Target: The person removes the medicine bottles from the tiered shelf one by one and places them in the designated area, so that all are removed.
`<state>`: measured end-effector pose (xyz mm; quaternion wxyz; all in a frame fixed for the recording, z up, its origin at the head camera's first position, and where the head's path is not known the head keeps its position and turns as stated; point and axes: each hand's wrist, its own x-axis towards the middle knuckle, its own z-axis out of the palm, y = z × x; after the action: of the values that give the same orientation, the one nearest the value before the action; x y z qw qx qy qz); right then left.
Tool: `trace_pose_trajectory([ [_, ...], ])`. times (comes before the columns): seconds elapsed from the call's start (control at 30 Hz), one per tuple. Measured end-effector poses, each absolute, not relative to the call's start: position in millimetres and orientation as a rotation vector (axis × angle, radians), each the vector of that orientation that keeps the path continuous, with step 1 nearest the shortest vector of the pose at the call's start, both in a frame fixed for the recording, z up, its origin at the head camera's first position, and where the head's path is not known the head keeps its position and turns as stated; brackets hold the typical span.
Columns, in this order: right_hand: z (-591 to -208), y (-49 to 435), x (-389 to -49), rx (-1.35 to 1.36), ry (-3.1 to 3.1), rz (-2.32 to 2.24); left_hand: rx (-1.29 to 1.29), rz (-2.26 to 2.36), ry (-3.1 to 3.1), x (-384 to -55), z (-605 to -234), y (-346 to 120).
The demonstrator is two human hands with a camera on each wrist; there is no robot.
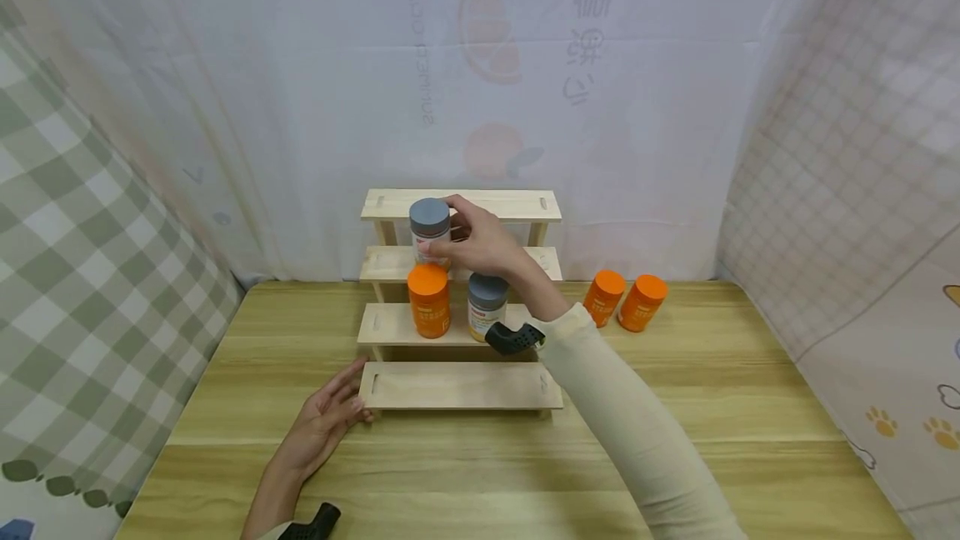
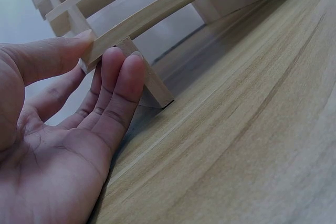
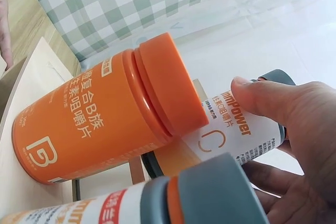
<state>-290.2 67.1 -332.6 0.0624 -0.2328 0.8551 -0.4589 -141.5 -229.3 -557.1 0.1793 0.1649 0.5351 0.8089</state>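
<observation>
Twelve o'clock from an orange jar [image 1: 429, 307], clamped a gray-lidded jar [image 1: 430, 227] upright in the right hand [image 1: 486, 242], on its nine o'clock side; pinched the wooden rack [image 1: 461, 386] with the farther left hand [image 1: 318, 427], at seven o'clock.

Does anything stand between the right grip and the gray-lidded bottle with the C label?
Nothing visible does: the right grip already holds that gray-lidded bottle. The orange B bottle, on the wooden rack second tier from the bottom, partly hides it in the right wrist view but isn't between them.
</observation>
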Motion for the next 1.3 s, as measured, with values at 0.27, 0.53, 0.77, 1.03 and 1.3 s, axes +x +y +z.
trace_pose_trajectory([
  [0.27, -330.3, 77.7, -283.6, -0.702, 2.549, -1.522, 0.476, 2.291, 1.519, -141.1, -557.0, -229.5],
  [0.53, -328.7, 92.3, -276.1, -0.678, 2.506, -1.645, 0.451, 2.281, 1.540, -140.5, -557.7, -229.7],
  [0.77, -333.8, 106.9, -270.4, -0.583, 2.513, -1.704, 0.453, 2.281, 1.539, -141.2, -557.8, -230.3],
  [1.03, -341.3, 119.1, -261.6, -0.549, 2.545, -1.772, 0.431, 2.268, 1.570, -141.7, -557.3, -230.5],
  [1.3, -343.7, 132.3, -256.5, -0.551, 2.604, -1.839, 0.445, 2.279, 1.547, -141.8, -558.1, -230.2],
])
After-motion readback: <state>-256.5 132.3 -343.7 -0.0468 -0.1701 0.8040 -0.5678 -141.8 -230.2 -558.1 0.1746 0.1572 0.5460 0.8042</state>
